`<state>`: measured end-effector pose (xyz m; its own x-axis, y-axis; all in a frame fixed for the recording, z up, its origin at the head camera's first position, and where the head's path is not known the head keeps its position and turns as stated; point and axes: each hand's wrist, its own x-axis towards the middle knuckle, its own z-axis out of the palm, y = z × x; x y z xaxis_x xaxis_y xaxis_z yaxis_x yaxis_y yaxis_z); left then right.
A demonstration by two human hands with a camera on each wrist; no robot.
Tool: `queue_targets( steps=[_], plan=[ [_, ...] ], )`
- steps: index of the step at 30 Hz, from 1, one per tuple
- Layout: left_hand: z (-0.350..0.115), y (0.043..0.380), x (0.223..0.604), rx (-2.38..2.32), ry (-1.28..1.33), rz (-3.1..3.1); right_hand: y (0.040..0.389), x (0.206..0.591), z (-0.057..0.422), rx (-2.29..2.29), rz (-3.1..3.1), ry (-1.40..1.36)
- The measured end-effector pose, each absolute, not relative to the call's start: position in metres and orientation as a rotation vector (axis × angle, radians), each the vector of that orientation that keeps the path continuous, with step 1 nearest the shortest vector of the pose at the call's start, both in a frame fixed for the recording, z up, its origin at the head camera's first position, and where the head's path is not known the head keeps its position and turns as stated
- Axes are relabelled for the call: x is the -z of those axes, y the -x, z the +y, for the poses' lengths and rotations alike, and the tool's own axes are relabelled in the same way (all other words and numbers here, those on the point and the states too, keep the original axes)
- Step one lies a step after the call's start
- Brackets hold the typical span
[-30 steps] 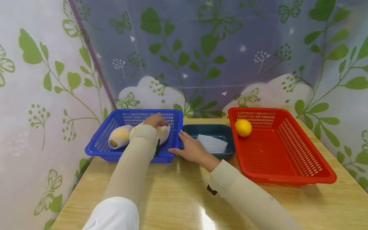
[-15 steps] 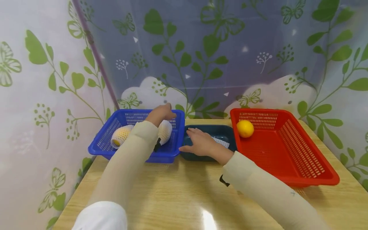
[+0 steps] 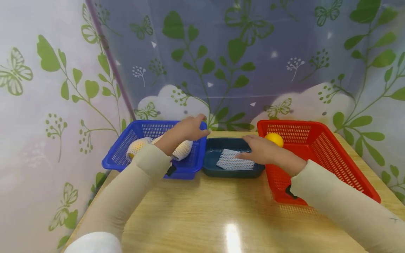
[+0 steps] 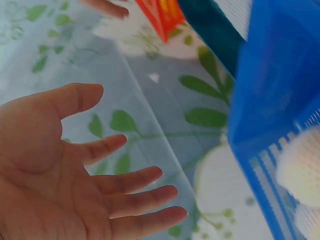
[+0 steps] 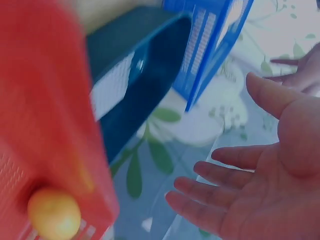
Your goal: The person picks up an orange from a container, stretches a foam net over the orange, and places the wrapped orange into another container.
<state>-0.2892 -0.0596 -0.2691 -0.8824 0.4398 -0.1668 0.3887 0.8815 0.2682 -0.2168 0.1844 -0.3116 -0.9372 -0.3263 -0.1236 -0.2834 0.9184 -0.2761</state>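
My left hand (image 3: 189, 128) hovers over the back right corner of the blue basket (image 3: 190, 171), fingers spread and holding nothing. Below it, fruits in white foam nets lie in that basket, one at the left (image 3: 135, 147) and one at the right (image 3: 183, 151); my forearm partly covers another between them. My right hand (image 3: 265, 150), empty with fingers extended, is over the right end of the dark teal tray (image 3: 234, 174) and the red basket's left rim. A flattened white foam net (image 3: 232, 162) lies in the tray. Both wrist views show bare palms.
The red basket (image 3: 299, 149) stands at the right with a round yellow-orange fruit (image 3: 275, 139) in its back left corner, partly behind my right hand. The wooden table (image 3: 205, 211) extends in front. A leaf-patterned curtain (image 3: 196, 52) hangs close behind the containers.
My left hand has risen and moved right, from the netted fruits to the blue basket's back right corner. My right hand has left the blue basket's rim and crossed the tray to the right.
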Motion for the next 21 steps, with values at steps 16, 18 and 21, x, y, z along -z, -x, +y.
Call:
queue_targets(
  steps=[16,18,21],
  plan=[
    [0.0,0.219,0.311,-0.499,-0.927,2.763,0.256,0.314,0.27,0.58,2.851,0.133],
    [0.008,0.213,0.322,-0.532,-0.944,2.755,0.261,0.318,0.279,0.609,2.825,0.073],
    [0.019,0.206,0.338,-0.588,-0.981,2.735,0.267,0.322,0.288,0.672,2.791,0.006]
  ],
)
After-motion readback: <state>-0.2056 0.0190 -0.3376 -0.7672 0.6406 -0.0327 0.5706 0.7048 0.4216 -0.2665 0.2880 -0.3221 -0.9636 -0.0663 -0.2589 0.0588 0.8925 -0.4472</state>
